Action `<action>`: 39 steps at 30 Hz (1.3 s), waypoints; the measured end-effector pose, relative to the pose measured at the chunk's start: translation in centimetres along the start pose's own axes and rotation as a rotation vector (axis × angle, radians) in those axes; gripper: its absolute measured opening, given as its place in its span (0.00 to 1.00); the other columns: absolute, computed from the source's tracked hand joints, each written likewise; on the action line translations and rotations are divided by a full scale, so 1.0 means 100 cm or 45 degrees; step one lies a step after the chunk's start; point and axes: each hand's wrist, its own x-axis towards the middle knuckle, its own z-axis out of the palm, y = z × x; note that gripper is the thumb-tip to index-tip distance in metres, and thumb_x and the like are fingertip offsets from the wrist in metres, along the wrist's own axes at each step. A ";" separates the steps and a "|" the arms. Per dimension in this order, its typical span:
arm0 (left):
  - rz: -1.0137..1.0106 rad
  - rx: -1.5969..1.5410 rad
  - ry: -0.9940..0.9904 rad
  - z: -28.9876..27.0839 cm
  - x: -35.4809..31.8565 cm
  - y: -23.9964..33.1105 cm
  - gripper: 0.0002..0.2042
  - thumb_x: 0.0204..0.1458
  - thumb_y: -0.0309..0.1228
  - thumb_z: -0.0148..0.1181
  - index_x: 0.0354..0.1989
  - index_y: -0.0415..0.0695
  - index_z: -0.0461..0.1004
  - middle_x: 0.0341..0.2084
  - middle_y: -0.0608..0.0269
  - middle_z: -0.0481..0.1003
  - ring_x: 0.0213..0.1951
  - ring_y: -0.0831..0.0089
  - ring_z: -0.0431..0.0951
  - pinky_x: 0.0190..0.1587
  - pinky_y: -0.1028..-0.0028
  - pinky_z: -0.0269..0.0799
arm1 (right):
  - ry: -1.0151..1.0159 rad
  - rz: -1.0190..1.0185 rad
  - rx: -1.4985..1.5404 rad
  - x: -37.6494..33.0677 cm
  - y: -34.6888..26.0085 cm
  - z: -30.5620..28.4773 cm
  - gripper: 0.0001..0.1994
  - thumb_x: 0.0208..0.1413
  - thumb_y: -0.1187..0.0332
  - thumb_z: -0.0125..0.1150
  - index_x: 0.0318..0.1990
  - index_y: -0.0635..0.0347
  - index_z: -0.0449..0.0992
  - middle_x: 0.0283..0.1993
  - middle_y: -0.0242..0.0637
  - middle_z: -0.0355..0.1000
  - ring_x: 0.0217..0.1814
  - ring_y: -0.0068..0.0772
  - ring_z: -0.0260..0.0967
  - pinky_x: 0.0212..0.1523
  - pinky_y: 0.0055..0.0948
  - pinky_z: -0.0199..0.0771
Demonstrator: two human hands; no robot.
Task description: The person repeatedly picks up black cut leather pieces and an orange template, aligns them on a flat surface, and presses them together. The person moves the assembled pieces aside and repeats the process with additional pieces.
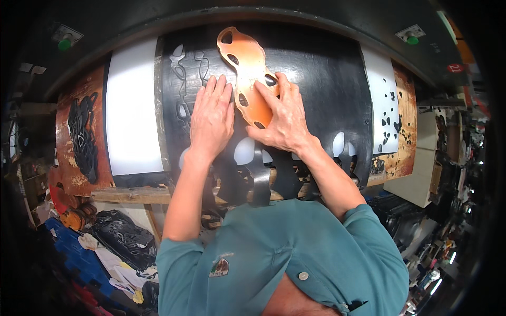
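Observation:
An orange, sole-shaped cutting die point(252, 63) with several oval openings lies tilted on a black sheet point(327, 79) of rubber- or leather-like material. My right hand point(286, 116) grips the die's lower right side, thumb by its near end and fingers over its edge and top. Flat on the sheet, just left of the die, rests my left hand point(212, 118), fingers stretched out and pointing away from me. Cut-out outlines point(182, 73) show in the sheet left of the die. Along its near edge are wide gaps and hanging strips point(261, 181).
A dark machine beam point(237, 15) spans the far side, with a green button point(65, 43) at left and another point(412, 39) at right. Black cut scraps point(83, 137) lie on the brown board at left. Small black pieces point(389, 118) dot the white board at right.

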 end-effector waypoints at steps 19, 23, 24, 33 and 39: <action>-0.148 -0.438 0.259 0.012 -0.002 0.062 0.13 0.53 0.26 0.73 0.41 0.34 0.76 0.50 0.42 0.79 0.66 0.38 0.72 0.70 0.48 0.65 | -0.140 0.443 1.469 0.003 0.042 -0.052 0.48 0.40 0.62 0.81 0.72 0.67 0.69 0.67 0.50 0.72 0.69 0.40 0.70 0.73 0.38 0.65; -0.120 -0.257 0.342 0.018 -0.018 0.054 0.12 0.51 0.24 0.74 0.31 0.36 0.72 0.56 0.39 0.75 0.69 0.35 0.67 0.71 0.44 0.60 | -0.129 0.366 1.576 -0.004 0.050 -0.053 0.47 0.40 0.64 0.79 0.72 0.70 0.68 0.68 0.51 0.72 0.70 0.40 0.70 0.74 0.38 0.64; -0.159 -0.264 0.303 0.019 -0.021 0.053 0.12 0.52 0.24 0.73 0.31 0.36 0.72 0.57 0.39 0.74 0.70 0.35 0.66 0.72 0.44 0.59 | -0.111 0.343 1.642 -0.006 0.052 -0.052 0.47 0.40 0.64 0.78 0.72 0.70 0.68 0.68 0.50 0.72 0.70 0.40 0.69 0.74 0.38 0.63; -0.330 -0.463 0.316 0.007 -0.030 0.049 0.19 0.50 0.24 0.73 0.47 0.34 0.71 0.66 0.34 0.65 0.74 0.34 0.58 0.75 0.42 0.53 | 0.204 0.316 1.520 -0.026 0.071 -0.090 0.49 0.38 0.58 0.79 0.72 0.69 0.67 0.68 0.47 0.70 0.70 0.41 0.69 0.74 0.38 0.62; 0.010 -0.172 0.242 0.006 -0.016 0.053 0.35 0.58 0.32 0.71 0.73 0.38 0.63 0.76 0.36 0.56 0.79 0.34 0.48 0.77 0.40 0.46 | 0.214 0.263 1.133 -0.055 0.082 -0.104 0.47 0.38 0.61 0.82 0.69 0.71 0.71 0.73 0.49 0.65 0.75 0.44 0.64 0.77 0.40 0.59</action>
